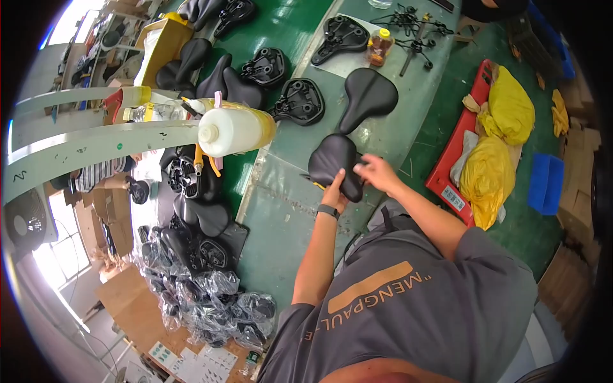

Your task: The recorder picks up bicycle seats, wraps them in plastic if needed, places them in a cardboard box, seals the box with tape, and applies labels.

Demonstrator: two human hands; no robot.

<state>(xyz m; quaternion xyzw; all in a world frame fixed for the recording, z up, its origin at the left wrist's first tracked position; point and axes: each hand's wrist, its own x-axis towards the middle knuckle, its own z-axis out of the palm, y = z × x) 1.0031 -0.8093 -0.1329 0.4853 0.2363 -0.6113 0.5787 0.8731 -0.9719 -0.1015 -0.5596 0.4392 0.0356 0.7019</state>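
Note:
A black bike saddle (332,158) is in front of me, its broad end away from me and its narrow nose toward my body. My left hand (334,193) is closed around its left side near the nose, thumb on top and fingers underneath. A small dark and yellow object (317,185) pokes out beside those fingers; its kind is unclear. At the saddle's right edge, my right hand (378,173) has its fingers bent and slightly apart, with nothing visible in them. Another black saddle (368,96) lies just beyond, top side up.
Upturned saddles (299,102) lie farther left on the green table (274,191). A white jug (220,132) stands by a pale metal frame (96,148). Plastic-wrapped saddles (204,300) are piled lower left. Right are yellow sacks (488,172) on a red cart (454,153) and a blue bin (546,184).

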